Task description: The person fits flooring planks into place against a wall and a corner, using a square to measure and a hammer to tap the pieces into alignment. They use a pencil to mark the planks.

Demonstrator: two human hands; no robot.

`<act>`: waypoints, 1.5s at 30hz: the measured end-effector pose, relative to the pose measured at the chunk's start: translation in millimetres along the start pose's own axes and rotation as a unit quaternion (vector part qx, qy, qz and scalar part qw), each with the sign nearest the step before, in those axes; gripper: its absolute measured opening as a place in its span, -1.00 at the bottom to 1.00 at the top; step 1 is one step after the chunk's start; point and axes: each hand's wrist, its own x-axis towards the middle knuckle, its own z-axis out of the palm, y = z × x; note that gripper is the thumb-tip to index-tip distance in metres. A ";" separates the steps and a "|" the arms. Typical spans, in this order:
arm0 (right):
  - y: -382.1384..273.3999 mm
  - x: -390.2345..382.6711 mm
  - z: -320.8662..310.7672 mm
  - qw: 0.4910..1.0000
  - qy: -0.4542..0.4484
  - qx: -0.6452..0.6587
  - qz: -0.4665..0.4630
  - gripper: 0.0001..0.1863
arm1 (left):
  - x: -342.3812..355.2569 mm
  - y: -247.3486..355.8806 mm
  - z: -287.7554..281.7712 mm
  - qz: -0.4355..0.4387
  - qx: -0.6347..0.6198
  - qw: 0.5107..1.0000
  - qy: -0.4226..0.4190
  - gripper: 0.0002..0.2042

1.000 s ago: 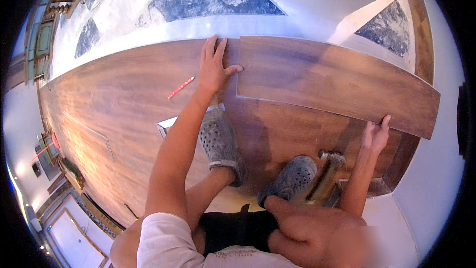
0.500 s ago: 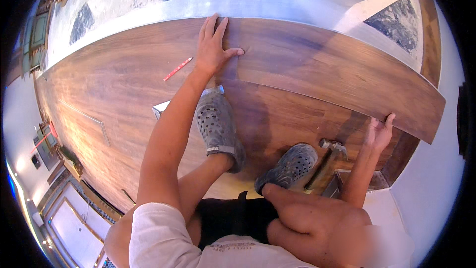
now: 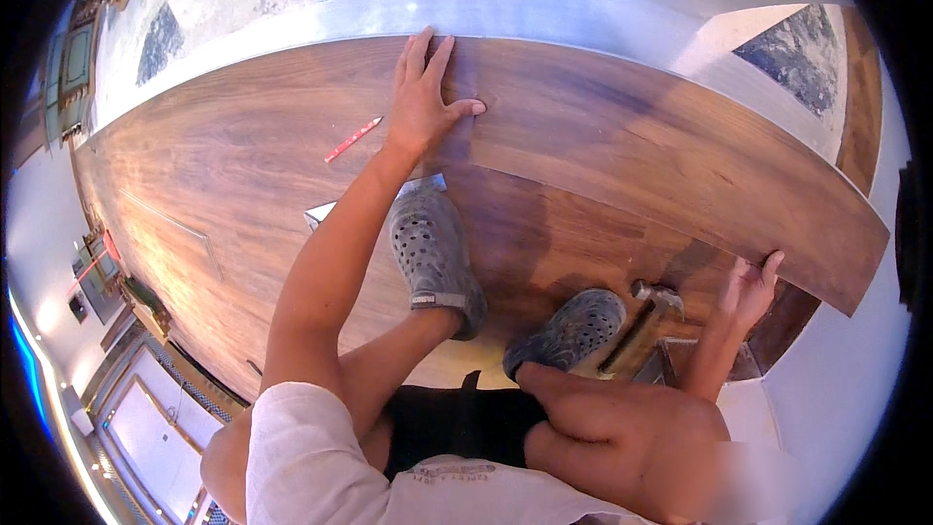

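A long brown wood-look floor plank (image 3: 671, 136) lies across the right half, its near edge overlapping the laid floor. My left hand (image 3: 424, 102) rests palm down at its left end, over the joint with the neighbouring plank (image 3: 282, 87). Those fingers are spread, and the thumb points right along the plank. Near the plank's right end my right hand (image 3: 753, 287) grips the near edge, thumb up and the other fingers partly hidden underneath. A claw hammer (image 3: 637, 326) lies on the floor just left of my right wrist.
A red pencil (image 3: 353, 140) lies left of my left wrist. My grey clogs (image 3: 432, 248) stand on the laid floor (image 3: 233, 224). Beyond the planks runs a pale sheet underlay (image 3: 389, 15) with dark stone-like patches. A white wall (image 3: 816, 360) borders the right side.
The plank's right end has swung nearer to me with my right hand, and its gap to the strip along the wall has changed. My left hand stays at the joint.
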 end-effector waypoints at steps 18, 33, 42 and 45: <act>-5.5 -7.8 15.1 0.999 0.037 0.001 -0.014 -0.54 | -2.9 -0.9 -2.1 -0.002 -0.019 1.000 -0.006 -0.03; -23.8 -11.8 11.5 0.999 0.021 0.014 -0.033 -0.62 | -3.8 -1.3 1.8 0.009 -0.004 1.000 0.018 -0.07; -21.7 -5.4 13.1 0.999 0.034 -0.010 -0.027 -0.58 | -24.4 -13.3 -5.4 0.077 0.020 0.996 -0.032 0.24; -18.4 -7.8 15.0 0.999 0.029 0.003 -0.030 -0.61 | -31.0 -9.9 -9.4 0.076 0.028 0.995 -0.056 0.32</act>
